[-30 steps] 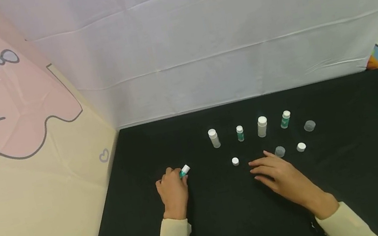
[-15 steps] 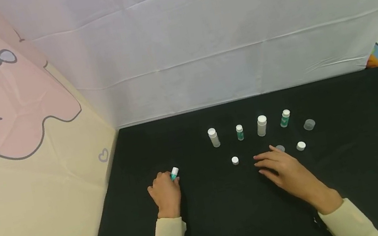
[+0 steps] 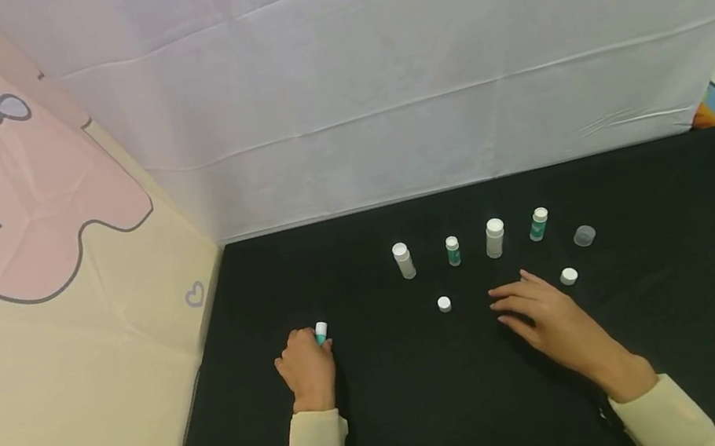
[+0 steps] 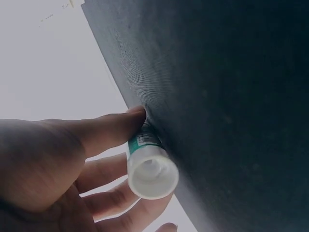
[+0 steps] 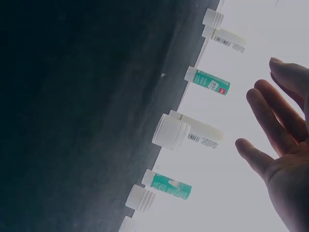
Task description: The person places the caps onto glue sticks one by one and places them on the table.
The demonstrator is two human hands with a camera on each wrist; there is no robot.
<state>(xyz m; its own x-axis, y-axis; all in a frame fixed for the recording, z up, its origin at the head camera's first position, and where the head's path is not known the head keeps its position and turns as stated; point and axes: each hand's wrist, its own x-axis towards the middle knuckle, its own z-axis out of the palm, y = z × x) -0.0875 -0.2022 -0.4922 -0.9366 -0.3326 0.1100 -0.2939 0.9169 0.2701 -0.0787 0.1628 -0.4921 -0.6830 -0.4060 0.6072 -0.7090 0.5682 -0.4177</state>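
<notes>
My left hand (image 3: 308, 370) pinches a green-labelled glue stick (image 3: 321, 333) at the left of the black table. In the left wrist view the thumb lies against one side of the glue stick (image 4: 153, 171), and its hollow white end faces the camera. My right hand (image 3: 555, 324) hangs over the table with fingers spread, holding nothing. A small white cap (image 3: 444, 304) lies to its left, another white cap (image 3: 569, 276) to its right. The right wrist view shows this hand (image 5: 285, 125) apart from a clear cap (image 5: 171, 132), which the hand hides in the head view.
A row of glue sticks stands at the back: a white one (image 3: 403, 261), a small green one (image 3: 453, 251), a larger white one (image 3: 494, 239) and another green one (image 3: 539, 224). A clear cap (image 3: 585, 235) sits at the row's right end. White cloth (image 3: 348, 169) hangs behind.
My left hand has carried the glue stick left and the stick has turned more upright. The right hand has shifted a little right, now covering the nearer clear cap.
</notes>
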